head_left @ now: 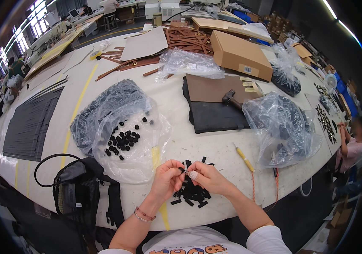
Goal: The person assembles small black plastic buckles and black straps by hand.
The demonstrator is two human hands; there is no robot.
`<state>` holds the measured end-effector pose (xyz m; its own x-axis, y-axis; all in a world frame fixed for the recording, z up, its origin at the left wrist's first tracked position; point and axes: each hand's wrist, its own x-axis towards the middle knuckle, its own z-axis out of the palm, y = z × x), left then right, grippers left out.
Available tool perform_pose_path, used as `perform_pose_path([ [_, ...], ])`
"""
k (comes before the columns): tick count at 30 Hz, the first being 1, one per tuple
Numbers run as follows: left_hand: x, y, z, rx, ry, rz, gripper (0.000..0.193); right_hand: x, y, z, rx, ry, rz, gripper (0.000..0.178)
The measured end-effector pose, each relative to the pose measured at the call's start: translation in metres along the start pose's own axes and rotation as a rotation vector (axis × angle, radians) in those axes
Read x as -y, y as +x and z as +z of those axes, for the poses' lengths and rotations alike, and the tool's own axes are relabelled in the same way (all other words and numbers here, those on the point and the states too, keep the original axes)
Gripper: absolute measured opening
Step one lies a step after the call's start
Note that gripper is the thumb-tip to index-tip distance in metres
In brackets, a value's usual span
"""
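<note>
My left hand [167, 180] pinches a small black piece [182, 169] between thumb and fingertips. My right hand [210, 177] is closed against it, its fingertips meeting the left ones; what it grips is too small to make out. A whitish covering wraps one of the right hand's digits. Just below the hands lies a pile of short black strips [194, 192], partly hidden by them. Beyond my left hand, small black caps [124, 140] are scattered on a clear plastic bag [147, 152]. A yellow-handled pen-like tool [244, 157] with an orange cord lies to the right.
A black mesh bag [76, 190] sits at the table's left front edge. A hammer [230, 98] lies on brown and black sheets [210, 86]. A filled plastic bag [280, 129], a cardboard box [241, 55] and brown straps [185, 40] are farther off. Another person [350, 144] works at right.
</note>
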<state>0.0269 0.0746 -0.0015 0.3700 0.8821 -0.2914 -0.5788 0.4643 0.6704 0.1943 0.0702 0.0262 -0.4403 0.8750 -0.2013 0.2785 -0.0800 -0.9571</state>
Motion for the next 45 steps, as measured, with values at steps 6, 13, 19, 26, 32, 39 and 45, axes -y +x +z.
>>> perform_pose_path([
  [6,0.002,0.0,0.001,0.002,-0.027,0.011,0.015,0.001,-0.001,-0.002,0.031,0.147,0.049,0.012],
  [13,-0.001,0.0,-0.001,0.054,-0.106,-0.041,0.016,0.005,0.0,-0.011,0.148,0.285,0.102,0.016],
  [19,-0.003,-0.002,-0.004,0.088,-0.123,-0.045,0.015,0.008,-0.001,-0.013,0.182,0.18,0.098,0.022],
  [26,0.0,0.0,-0.004,0.09,-0.11,-0.024,0.014,-0.002,0.0,-0.009,0.1,0.071,0.041,0.02],
  [32,-0.002,-0.002,0.0,0.074,-0.053,-0.081,0.015,0.006,-0.002,-0.015,0.194,0.069,0.06,0.018],
  [39,0.0,-0.001,-0.002,0.084,-0.015,-0.131,0.014,0.005,0.004,-0.022,0.265,-0.065,0.0,0.016],
  [45,0.011,-0.003,0.009,-0.149,0.37,0.181,0.008,0.0,0.007,0.002,-0.251,-0.764,-0.264,0.008],
])
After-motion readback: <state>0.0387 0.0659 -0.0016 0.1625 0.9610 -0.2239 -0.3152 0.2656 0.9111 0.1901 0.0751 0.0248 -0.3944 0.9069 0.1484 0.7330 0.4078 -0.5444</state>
